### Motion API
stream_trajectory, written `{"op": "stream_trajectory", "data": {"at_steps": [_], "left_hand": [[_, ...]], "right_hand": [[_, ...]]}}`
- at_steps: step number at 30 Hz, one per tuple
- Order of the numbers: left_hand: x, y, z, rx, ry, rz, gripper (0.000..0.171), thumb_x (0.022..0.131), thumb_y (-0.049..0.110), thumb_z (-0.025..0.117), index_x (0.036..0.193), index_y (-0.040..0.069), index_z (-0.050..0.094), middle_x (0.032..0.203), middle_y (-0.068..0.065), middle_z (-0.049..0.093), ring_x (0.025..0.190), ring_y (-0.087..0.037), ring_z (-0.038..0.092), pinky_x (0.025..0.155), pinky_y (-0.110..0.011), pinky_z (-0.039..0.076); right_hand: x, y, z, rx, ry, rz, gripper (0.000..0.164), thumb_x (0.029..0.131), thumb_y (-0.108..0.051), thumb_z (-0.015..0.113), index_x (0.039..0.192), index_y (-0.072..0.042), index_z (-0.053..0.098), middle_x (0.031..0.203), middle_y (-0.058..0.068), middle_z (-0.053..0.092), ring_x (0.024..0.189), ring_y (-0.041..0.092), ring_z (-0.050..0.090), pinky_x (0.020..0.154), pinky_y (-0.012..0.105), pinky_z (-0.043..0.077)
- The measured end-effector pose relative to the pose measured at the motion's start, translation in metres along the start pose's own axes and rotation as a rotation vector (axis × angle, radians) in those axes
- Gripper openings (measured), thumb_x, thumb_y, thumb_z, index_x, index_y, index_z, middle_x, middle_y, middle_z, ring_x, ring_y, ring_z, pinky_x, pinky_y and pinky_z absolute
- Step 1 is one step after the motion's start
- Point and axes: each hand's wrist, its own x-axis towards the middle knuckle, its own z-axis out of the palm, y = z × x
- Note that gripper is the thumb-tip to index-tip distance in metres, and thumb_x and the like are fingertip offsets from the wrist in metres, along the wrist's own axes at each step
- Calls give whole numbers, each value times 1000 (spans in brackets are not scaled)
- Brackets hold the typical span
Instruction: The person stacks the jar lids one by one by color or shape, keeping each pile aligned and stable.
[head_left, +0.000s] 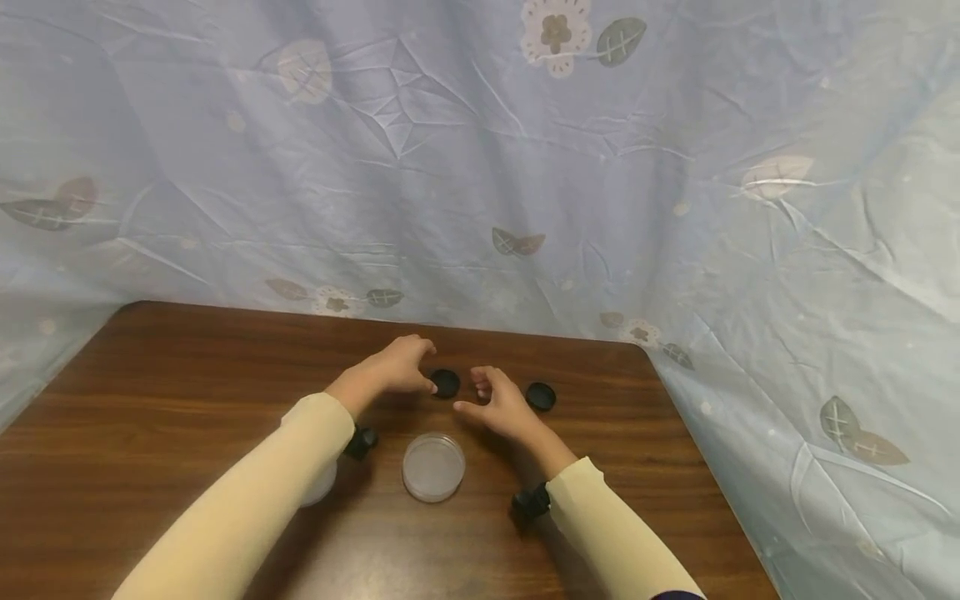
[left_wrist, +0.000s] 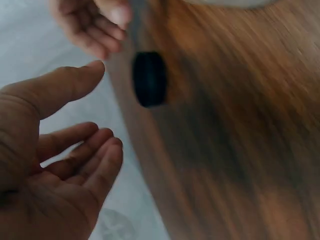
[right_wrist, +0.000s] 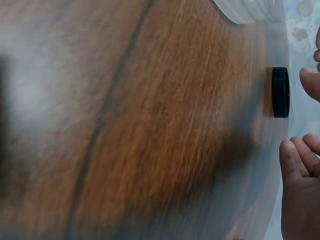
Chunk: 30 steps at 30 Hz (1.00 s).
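Bent but loose, the fingers of my left hand (head_left: pixel 393 367) point toward a small round black lid (head_left: pixel 446 383); the thumb tip is right at its left edge in the head view. My right hand (head_left: pixel 498 404) is on the lid's other side, thumb and fingers spread apart around air. In the left wrist view the black lid (left_wrist: pixel 150 79) lies off the left hand's (left_wrist: pixel 60 150) fingertips. In the right wrist view the lid (right_wrist: pixel 281 92) appears beside the right hand (right_wrist: pixel 302 185). Neither hand holds anything.
A second black lid (head_left: pixel 541 397) lies right of the right hand. A clear round dish (head_left: pixel 433 467) sits between the forearms, and another clear dish (head_left: pixel 321 486) is partly hidden by the left sleeve. A patterned curtain (head_left: pixel 450 167) hangs behind the wooden table (head_left: pixel 187 375).
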Motion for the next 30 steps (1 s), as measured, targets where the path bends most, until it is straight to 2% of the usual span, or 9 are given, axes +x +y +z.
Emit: {"op": "stream_trajectory", "data": {"at_steps": [7, 12, 19, 24, 30], "left_hand": [[18, -25, 16, 29, -24, 13, 65, 86, 17, 84, 139, -9, 57, 139, -27, 61, 132, -42, 58, 115, -51, 49], [23, -34, 24, 33, -33, 11, 63, 85, 17, 85, 136, -9, 59, 134, -27, 63, 129, -42, 60, 113, -51, 50], [28, -33, 30, 62, -16, 0, 57, 84, 16, 86, 131, -6, 62, 127, -23, 64, 121, -38, 62, 108, -50, 53], [33, -30, 38, 93, -11, 17, 54, 85, 15, 86, 130, -5, 63, 126, -22, 62, 117, -35, 61, 105, -49, 54], [35, -26, 43, 72, -1, -2, 56, 85, 11, 85, 133, -5, 62, 128, -22, 60, 119, -35, 61, 106, -49, 54]], "right_hand": [[9, -3, 6, 0, -20, 37, 68, 94, -27, 80, 147, 2, 50, 145, 21, 58, 127, 35, 62, 108, 46, 55], [15, -7, 11, -29, -25, 44, 67, 94, -26, 81, 145, 4, 51, 142, 22, 59, 125, 34, 62, 107, 44, 56], [22, -11, 16, -73, -19, 40, 63, 93, -25, 81, 141, 6, 53, 132, 22, 60, 116, 32, 62, 102, 45, 56], [24, -9, 20, -77, -2, 43, 63, 92, -23, 82, 140, 6, 54, 130, 21, 60, 115, 30, 62, 102, 43, 57], [27, -9, 23, -83, 4, 24, 61, 91, -20, 82, 139, 7, 55, 129, 23, 60, 114, 30, 64, 102, 42, 58]]}}
